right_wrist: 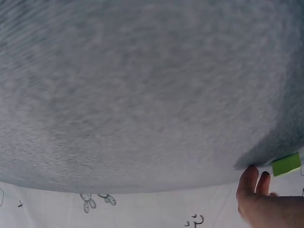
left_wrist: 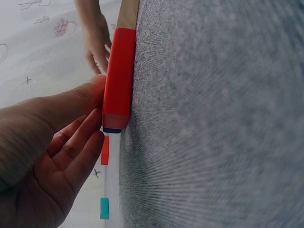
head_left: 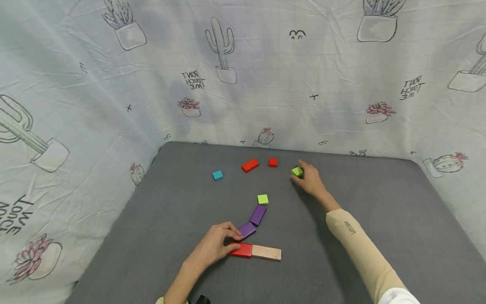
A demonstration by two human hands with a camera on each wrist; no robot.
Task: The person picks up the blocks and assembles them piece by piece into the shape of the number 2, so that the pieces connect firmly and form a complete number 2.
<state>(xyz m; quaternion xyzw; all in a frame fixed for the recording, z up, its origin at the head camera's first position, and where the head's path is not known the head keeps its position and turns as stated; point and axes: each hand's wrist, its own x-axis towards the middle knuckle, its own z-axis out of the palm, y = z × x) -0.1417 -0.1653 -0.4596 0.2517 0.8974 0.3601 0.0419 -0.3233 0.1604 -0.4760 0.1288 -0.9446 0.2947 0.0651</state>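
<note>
Head view: a matt grey table stands before creased pale cloth printed with potted cacti and mirrored lettering. The left hand is loosely bent, thumb against a red block that meets a wooden block, fingertips at a purple block, partly covering both. The right hand is parted, thumb and finger either side of a green block; contact cannot be confirmed. A black object is cut off below, unidentified.

Left wrist view: the thumb touches the red block; the other fingers extend beside it, closed round nothing visible. The wooden block is cut off above.

Right wrist view: grey surface fills most; the hand is cropped at the lower right, the green block just beyond the visible fingertips.
</note>
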